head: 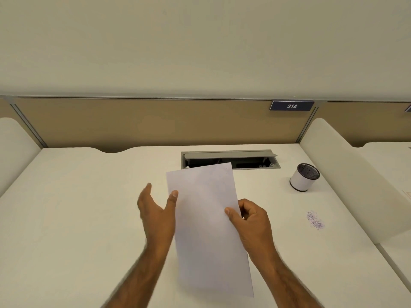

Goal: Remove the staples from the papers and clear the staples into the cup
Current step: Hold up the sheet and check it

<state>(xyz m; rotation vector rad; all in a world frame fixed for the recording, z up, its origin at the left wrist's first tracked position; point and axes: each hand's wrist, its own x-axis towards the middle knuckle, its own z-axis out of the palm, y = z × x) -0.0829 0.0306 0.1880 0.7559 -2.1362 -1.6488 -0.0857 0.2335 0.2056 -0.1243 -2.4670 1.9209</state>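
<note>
Papers (206,227): held above the counter (77,207) at centre, between both hands; probably lifted to inspect for a staple.
Long axis: runs away from the person, far end tilted slightly left; blank face up.
Right hand (251,221): closed on the sheets' right edge, thumb on top.
Left hand (155,210): open, thumb touching the left edge, fingers spread clear; steadying, not gripping.
Staples (315,220): small loose pile on the counter, right of the papers.
Cup (304,177): upright, beyond the pile, well apart from the papers; pile not yet cleared.
Staple in sheets: cannot tell.
</note>
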